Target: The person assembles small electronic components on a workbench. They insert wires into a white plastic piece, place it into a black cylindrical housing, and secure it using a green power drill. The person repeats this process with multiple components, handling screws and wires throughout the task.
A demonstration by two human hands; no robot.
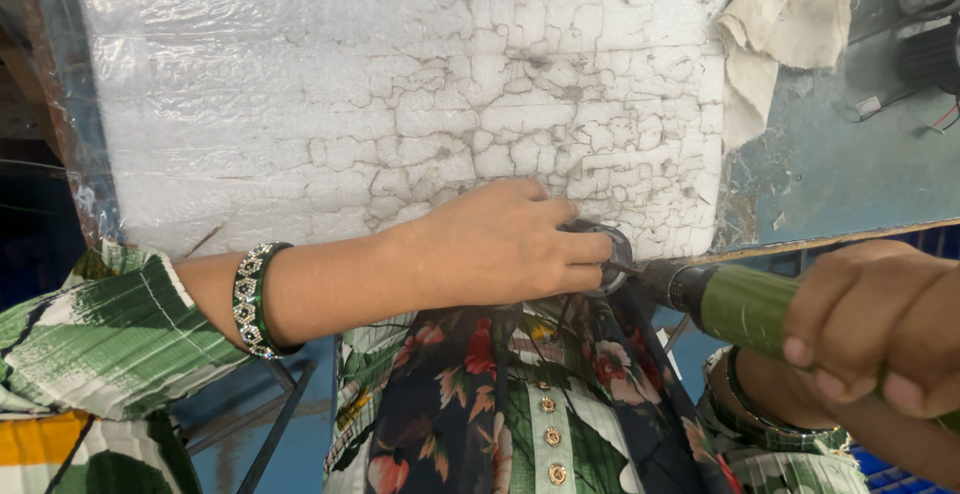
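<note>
Left hand (505, 244) found closed on a small metal ring (610, 251), pinned at the near edge of a cracked white foam sheet (400, 84). Right hand (880, 329) wrapped tight around a green-handled driver (725, 299), tip touching the ring. Sheet seen wrapped in clear film, lying on a blue-grey bench (850, 174). Crumpled cream cloth (780, 24) noted at the sheet's far right corner. Small white tag (867, 105) on wires beyond; print unreadable.
</note>
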